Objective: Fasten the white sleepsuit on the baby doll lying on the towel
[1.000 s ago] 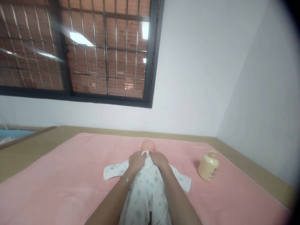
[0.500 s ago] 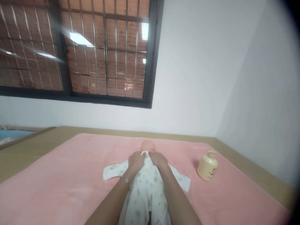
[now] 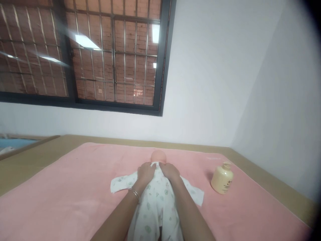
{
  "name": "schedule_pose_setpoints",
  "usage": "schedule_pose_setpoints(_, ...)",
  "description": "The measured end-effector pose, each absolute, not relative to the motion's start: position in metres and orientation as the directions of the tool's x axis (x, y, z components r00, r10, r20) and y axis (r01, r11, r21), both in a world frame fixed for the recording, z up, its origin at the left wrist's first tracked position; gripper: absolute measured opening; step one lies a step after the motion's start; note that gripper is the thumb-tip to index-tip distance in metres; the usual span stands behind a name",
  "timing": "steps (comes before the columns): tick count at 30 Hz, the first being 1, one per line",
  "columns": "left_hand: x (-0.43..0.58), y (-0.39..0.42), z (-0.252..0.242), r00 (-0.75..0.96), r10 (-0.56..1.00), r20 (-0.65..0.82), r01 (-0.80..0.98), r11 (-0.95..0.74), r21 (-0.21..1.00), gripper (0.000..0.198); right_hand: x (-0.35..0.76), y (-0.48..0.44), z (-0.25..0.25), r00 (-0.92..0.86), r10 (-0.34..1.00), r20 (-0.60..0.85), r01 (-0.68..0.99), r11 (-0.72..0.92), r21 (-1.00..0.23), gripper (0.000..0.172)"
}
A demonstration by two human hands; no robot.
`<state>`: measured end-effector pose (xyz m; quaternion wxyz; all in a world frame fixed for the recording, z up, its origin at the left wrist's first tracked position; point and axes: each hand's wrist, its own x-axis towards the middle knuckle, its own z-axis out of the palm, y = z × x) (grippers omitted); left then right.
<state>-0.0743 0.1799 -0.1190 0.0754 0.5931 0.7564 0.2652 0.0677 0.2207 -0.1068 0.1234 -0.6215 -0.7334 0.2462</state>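
A baby doll [image 3: 158, 156] with a smooth pinkish head lies stretched out in front of me, its head pointing away. It wears a white baby outfit [image 3: 160, 197] with a small green leaf print, sleeves spread to both sides. My left hand [image 3: 145, 173], with a bracelet at the wrist, is curled over the doll's left-hand shoulder in the view, close to the collar. Over the opposite shoulder my right hand [image 3: 171, 171] is curled in the same way. Both thumbs lie near the neck; the other fingertips are largely hidden.
A pink towel [image 3: 82, 187] covers most of the tan padded surface [image 3: 30, 167]. To the right stands a pale yellow pump bottle [image 3: 222, 179]. White wall and a barred window [image 3: 112, 60] rise behind. Something blue [image 3: 17, 144] lies beyond the left edge.
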Motion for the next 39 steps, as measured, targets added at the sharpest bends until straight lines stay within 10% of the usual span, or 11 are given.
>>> schedule_pose_setpoints(39,-0.0749,0.1796,-0.1182,-0.286,0.939,0.19,0.847,0.155,0.508,0.045,0.0677,0.2208,-0.1065,-0.194,0.973,-0.128,0.845,0.099,-0.525,0.068)
